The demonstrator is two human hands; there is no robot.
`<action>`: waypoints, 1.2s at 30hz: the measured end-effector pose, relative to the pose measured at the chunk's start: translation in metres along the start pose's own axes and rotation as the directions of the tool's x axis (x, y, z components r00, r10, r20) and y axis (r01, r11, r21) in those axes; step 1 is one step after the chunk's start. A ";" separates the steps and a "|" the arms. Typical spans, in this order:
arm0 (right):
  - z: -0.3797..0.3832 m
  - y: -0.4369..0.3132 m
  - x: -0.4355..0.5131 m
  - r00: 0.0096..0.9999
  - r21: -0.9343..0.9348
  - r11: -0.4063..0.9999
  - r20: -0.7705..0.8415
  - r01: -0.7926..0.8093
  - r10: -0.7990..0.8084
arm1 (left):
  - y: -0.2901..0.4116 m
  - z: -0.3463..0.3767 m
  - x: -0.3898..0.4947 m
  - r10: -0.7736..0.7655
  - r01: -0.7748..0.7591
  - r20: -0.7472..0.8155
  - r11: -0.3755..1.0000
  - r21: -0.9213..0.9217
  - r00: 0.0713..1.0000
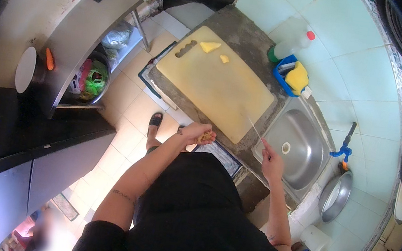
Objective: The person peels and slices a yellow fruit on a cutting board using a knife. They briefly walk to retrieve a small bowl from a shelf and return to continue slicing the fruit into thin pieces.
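My left hand [196, 132] is cupped at the near edge of the counter, palm up, around small yellow-brown scraps [205, 138]; what they are exactly is too small to tell. A thin-bladed knife [255, 128] is in my right hand [272, 163], its blade reaching over the near right corner of a pale yellow plastic cutting board [210, 85]. The knife's handle is hidden in my fist. Towards the board's far left end lie a larger pale yellow food piece [209, 47] and a smaller yellow chunk [224, 59].
Right of the board is a stainless steel sink [308, 147] below a blue tap [343, 152]. A blue caddy [283, 75] with a yellow sponge [297, 78] and a plastic bottle [291, 48] stand behind. Leftward, a metal shelf table [84, 26] bears a carrot [49, 59].
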State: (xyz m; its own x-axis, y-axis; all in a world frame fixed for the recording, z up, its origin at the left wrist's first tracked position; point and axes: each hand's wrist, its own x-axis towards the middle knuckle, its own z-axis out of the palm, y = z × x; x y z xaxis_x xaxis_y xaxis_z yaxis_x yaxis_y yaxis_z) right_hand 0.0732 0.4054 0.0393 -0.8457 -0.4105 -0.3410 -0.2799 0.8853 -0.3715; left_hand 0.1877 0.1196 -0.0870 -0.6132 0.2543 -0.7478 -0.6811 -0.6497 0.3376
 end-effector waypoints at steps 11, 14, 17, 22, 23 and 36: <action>-0.012 0.016 -0.027 0.943 0.145 0.989 0.324 0.033 -0.080 | -0.003 0.009 0.020 0.045 -0.045 -0.012 0.999 0.012 0.999; -0.019 0.004 -0.035 0.927 0.147 0.988 0.358 0.057 -0.107 | -0.004 0.007 0.019 0.063 -0.062 0.035 0.998 -0.012 0.997; -0.019 -0.006 -0.034 0.938 0.101 0.994 0.338 0.037 -0.070 | -0.004 0.005 0.016 0.075 -0.074 0.030 0.997 -0.033 0.997; -0.020 -0.008 -0.031 0.972 -0.009 0.997 0.225 -0.073 0.074 | -0.010 0.011 0.019 0.090 -0.092 -0.024 0.993 -0.071 0.996; -0.021 -0.007 -0.032 0.977 -0.039 0.997 0.201 -0.064 0.071 | -0.011 0.012 0.020 0.086 -0.087 -0.028 0.994 -0.067 0.996; -0.026 -0.005 -0.036 0.973 -0.086 0.994 0.212 -0.073 0.089 | -0.011 0.018 0.021 0.118 -0.121 -0.068 0.991 -0.050 0.991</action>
State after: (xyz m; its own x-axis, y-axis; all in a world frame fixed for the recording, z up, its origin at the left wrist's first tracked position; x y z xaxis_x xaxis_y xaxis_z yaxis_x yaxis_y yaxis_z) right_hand 0.0934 0.4209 0.0758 -0.7516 -0.3668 -0.5483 -0.2557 0.9282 -0.2704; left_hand 0.1756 0.1455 -0.0957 -0.6606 0.1270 -0.7399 -0.5808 -0.7109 0.3965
